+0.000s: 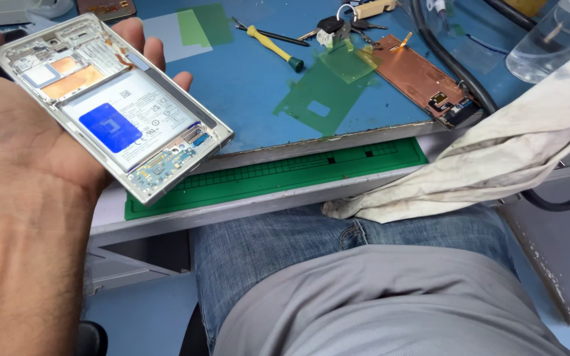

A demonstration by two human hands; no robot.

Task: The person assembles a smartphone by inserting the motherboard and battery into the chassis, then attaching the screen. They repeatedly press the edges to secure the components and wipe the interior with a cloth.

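The left hand [28,158] lies palm up with an opened phone [110,105] resting flat on it, fingers curled lightly round the far edge, so its grip is closed on the phone, held above the table's [245,72] near edge. The back cover is already off: battery, copper patches and the small lower board lie bare. The right hand is out of view.

On the table lie a copper-backed panel [423,79], peeled green film [321,92], a yellow-handled screwdriver [273,47] and tweezers [268,33]. A green mat [298,173] and a white cloth [496,158] sit at the front edge. By this layout, disassembly looks well advanced; the battery and boards remain seated in the frame.
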